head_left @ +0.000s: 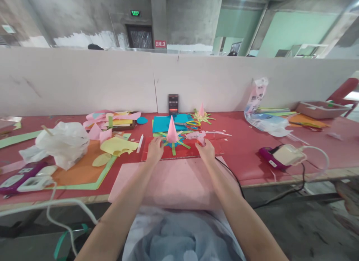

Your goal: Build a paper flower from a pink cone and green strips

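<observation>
A pink paper cone (172, 131) stands upright on a blue disc with green strips (174, 150) spread around it, on a red board (185, 152). My left hand (155, 150) is at the left side of this piece, its fingertips near the green strips; what it holds, if anything, is hidden. Right of the cone, my right hand (206, 150) has its fingers round the handle of a pink glue gun (196, 136), whose nozzle points left toward the cone.
Behind lie blue sheets (161, 124), yellow-handled scissors (193, 123) and a second pink cone (201, 110). Paper scraps (117, 145) and a crumpled white bag (63, 143) are at left. Purple power strips (270, 158) sit near the front edge. A black cable (234, 175) runs beside my right arm.
</observation>
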### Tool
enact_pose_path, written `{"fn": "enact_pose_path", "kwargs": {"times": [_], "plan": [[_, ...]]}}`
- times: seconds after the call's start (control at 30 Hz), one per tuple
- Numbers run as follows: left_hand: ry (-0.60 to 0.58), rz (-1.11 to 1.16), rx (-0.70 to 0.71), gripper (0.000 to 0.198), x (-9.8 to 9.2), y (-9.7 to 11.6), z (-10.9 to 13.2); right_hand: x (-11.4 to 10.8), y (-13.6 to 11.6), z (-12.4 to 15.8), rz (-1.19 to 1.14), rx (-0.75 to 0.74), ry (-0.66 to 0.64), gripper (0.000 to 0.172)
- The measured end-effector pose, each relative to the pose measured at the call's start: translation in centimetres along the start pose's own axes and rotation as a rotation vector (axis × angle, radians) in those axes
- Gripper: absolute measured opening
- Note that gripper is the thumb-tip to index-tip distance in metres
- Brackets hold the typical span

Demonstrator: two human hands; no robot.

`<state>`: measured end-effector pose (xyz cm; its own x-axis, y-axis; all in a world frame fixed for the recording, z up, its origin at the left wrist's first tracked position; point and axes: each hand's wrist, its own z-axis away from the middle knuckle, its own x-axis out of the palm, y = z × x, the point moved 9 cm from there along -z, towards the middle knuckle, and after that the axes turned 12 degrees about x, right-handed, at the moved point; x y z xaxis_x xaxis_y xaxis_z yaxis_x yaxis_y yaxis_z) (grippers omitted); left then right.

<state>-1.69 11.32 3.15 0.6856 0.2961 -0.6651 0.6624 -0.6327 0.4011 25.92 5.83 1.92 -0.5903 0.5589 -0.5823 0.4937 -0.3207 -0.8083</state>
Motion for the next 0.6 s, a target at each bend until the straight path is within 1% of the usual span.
{"fn": "enact_pose_path", "kwargs": {"times": [0.07, 0.1, 0.17, 0.23, 0.3, 0.37, 0.47, 0.6], "plan": [[-0.02, 0.081, 0.048, 0.028, 0.5, 1.1, -0.1, 0.0, 0.0, 0.0, 0.001, 0.002, -0.007, 0.053], [-0.049, 0.115, 0.073, 0.029, 0.8, 1.7, 0.0, 0.0, 0.0, 0.0, 0.003, 0.002, -0.008, 0.054], [-0.13, 0.152, 0.103, 0.037, 1.6, 2.7, 0.3, 0.0, -0.1, 0.1, 0.006, -0.004, -0.008, 0.054], [-0.217, 0.147, 0.108, 0.05, 2.2, 3.4, 0.6, 0.0, -0.2, 0.1, 0.003, -0.013, -0.002, 0.053], [-0.285, 0.123, 0.107, 0.061, 2.4, 3.8, 1.0, -0.1, -0.2, 0.1, 0.0, -0.015, 0.006, 0.052], [-0.331, 0.11, 0.11, 0.068, 2.5, 4.1, 1.1, 0.0, -0.2, 0.1, 0.003, -0.012, 0.005, 0.051], [-0.37, 0.109, 0.104, 0.069, 2.6, 4.2, 1.1, 0.0, -0.1, 0.1, 0.008, -0.006, -0.002, 0.051], [-0.362, 0.116, 0.109, 0.064, 2.5, 4.2, 1.0, 0.0, -0.2, 0.1, 0.008, -0.008, -0.002, 0.049]]}}
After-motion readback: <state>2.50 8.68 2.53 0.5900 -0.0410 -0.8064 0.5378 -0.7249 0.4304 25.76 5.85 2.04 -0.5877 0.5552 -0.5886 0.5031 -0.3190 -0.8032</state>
